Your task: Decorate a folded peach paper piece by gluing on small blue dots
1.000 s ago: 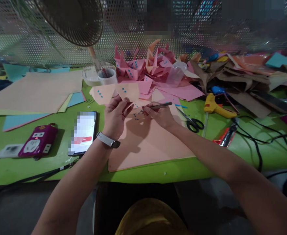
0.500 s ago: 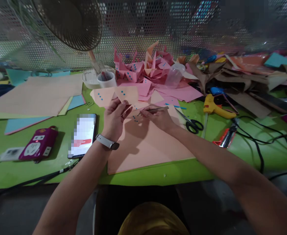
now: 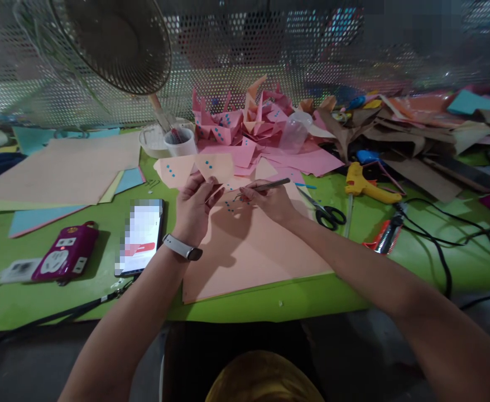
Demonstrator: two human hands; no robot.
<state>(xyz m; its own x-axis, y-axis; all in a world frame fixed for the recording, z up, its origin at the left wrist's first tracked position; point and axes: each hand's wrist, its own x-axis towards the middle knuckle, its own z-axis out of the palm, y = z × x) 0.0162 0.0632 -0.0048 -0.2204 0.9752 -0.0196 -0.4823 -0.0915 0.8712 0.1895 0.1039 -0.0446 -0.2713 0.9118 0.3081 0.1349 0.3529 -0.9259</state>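
My left hand is closed on a cut piece of peach paper with small blue dots. Another dotted peach piece lies just left of it. My right hand pinches slim metal tweezers, their tips pointing left toward the left hand's fingers. Several tiny blue dots lie near the tips, above a large peach sheet under both hands. Whether a dot is between the tips is too small to tell.
Left are a phone, a purple power socket and paper sheets. Right are scissors, a yellow glue gun, a red cutter and black cables. Behind stand a white cup, a fan and folded pink paper.
The view has tilted slightly, so the table sits a little lower. The tweezers have shifted slightly and more blue dots show by their tips. Both hands keep their hold.
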